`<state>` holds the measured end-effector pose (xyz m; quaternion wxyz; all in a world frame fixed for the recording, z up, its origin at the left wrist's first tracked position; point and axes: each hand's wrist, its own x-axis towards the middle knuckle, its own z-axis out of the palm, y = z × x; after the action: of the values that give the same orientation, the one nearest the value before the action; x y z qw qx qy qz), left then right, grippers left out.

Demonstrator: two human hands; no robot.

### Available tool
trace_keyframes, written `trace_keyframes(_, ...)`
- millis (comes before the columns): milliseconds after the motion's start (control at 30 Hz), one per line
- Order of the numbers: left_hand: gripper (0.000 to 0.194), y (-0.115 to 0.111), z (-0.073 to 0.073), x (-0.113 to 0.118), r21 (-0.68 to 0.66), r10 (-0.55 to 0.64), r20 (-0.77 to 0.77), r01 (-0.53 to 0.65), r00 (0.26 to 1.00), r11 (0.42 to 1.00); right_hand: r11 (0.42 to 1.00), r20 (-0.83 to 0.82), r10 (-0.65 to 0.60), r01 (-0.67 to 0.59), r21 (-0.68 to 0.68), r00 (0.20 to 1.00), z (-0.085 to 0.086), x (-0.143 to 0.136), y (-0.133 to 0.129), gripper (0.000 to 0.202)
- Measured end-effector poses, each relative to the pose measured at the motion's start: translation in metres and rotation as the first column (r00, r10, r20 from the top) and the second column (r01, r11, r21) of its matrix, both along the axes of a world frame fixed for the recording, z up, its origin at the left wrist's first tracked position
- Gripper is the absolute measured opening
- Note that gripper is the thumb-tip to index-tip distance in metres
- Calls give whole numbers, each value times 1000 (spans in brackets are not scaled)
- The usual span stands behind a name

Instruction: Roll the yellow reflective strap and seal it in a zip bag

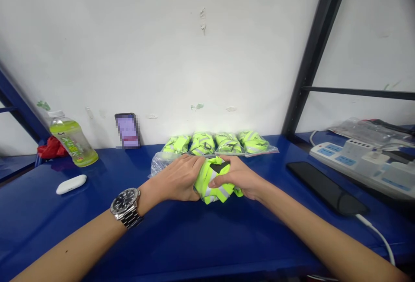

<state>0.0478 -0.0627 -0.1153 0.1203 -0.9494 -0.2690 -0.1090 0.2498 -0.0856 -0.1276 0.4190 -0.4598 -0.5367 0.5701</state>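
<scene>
As seen in the head view, the only view available, a folded lime-yellow bundle (214,182) with grey bands and a dark patch is held between the two hands, above the blue table (201,243). The left hand (181,177) is closed against the bundle's left side, its fingers over the upper edge and its thumb low at the near side. The right hand (243,176) is clamped on the right side, thumb laid across the front face, the other fingers largely hidden behind. A small loose end of the fabric protrudes beneath the right hand. Whether the bundle sits inside plastic cannot be determined with certainty.

Crumpled clear plastic (158,162) lies just beyond the left hand. Behind both hands, four similar bundles (202,144) in clear bags stand in a row near the white wall (207,57). A metal watch (125,202) is noted on the left wrist.

To the left are a tilted bottle (74,139) of yellow-green drink, a white case (71,184) and an upright phone (128,128) by the wall. To the right, a dark phone (326,188) with a white cable (378,232) lies beside a power strip (337,154).
</scene>
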Motion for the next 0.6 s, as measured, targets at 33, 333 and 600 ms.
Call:
trace_keyframes(33, 59, 0, -1, 0, -12, -5, 4, 5, 1000, 1000, 1000, -4, 8, -8, 3, 1000, 0, 0, 0, 54)
trace_keyframes(333, 64, -3, -5, 3, -74, -44, 67, 49, 997, 996, 988, -97, 156, -157, -4, 983, -4, 8, 4, 52)
trace_keyframes(600, 53, -23, -4, 5, 299, 101, 127, -135, 987, 945, 964, -32, -266, 267, 13, 963, -11, 18, 13, 95)
